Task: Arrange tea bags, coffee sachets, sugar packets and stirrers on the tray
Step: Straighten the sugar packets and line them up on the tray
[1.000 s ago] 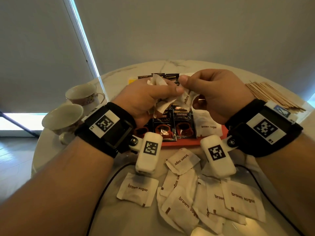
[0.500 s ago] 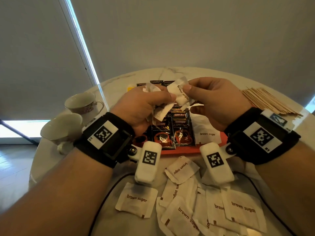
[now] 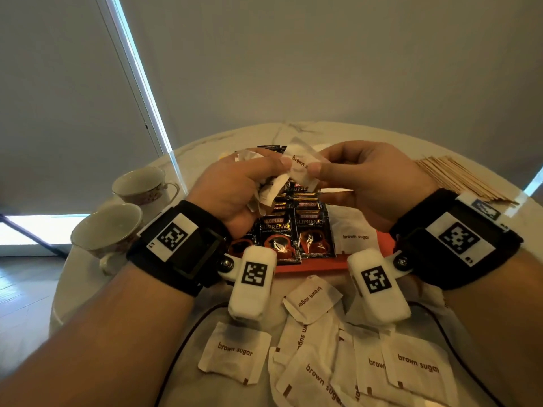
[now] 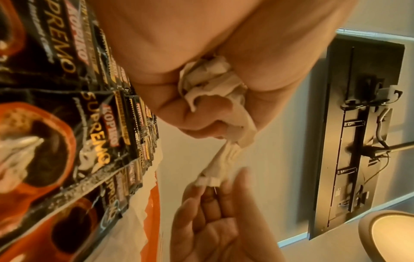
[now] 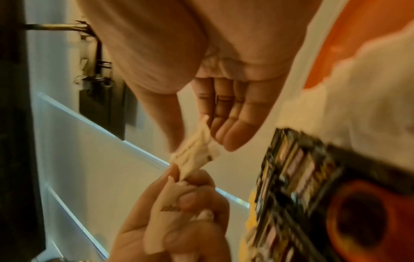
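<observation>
- The round marble table [image 3: 97, 292] bears an orange tray [image 3: 317, 267] at its centre.
- On the tray, coffee sachets [image 3: 311, 230] lie in overlapping rows; a sugar packet [image 3: 354, 233] rests at their 3 o'clock.
- Wooden stirrers [image 3: 458, 180] are piled at the tray's 2 o'clock; two teacups [image 3: 114, 227] stand at 9 o'clock.
- Loose packets [image 3: 411, 368] are scattered at 6 o'clock.
- The left hand [image 3: 235, 189] clenches a crumpled bunch of packets [image 4: 212, 83].
- The right hand [image 3: 370, 177] pinches one held packet [image 3: 299, 168], which the left thumb also touches, above the sachets.

Coffee sachets [image 3: 296, 230] lie on the tray [image 3: 311, 267], cups [image 3: 108, 227] left, stirrers [image 3: 458, 177] right
</observation>
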### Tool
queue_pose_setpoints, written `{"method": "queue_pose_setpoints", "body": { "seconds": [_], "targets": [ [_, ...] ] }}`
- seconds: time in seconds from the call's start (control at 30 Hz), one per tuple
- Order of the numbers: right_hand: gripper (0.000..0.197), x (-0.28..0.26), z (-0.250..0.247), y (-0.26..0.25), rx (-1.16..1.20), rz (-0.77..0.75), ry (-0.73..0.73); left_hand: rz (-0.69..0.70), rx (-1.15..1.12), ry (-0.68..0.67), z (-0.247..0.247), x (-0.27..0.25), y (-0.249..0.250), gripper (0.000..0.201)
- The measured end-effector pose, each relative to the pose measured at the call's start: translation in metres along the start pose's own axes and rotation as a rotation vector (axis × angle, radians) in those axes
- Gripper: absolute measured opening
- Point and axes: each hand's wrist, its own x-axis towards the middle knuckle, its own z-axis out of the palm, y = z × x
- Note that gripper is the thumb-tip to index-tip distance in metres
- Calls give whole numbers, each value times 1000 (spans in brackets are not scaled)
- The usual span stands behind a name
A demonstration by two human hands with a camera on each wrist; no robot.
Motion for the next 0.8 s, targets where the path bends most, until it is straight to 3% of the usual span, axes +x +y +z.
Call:
{"method": "queue_pose_setpoints", "body": {
  "seconds": [0.13,0.23,0.57,0.8],
  "targets": [
    [8,0,1,-3,150,-5,77,2,12,-2,1,0,-2,15],
    [5,-1,-5,-5,179,20,148,4,64,-11,1,0,-5,10],
    [12,-44,-52,3,-170,463,136,-12,42,28,-3,3,-1,9],
    [9,-46,-51,13,-364,498,129,-24,32,38,-3,0,2,16]
  ]
}}
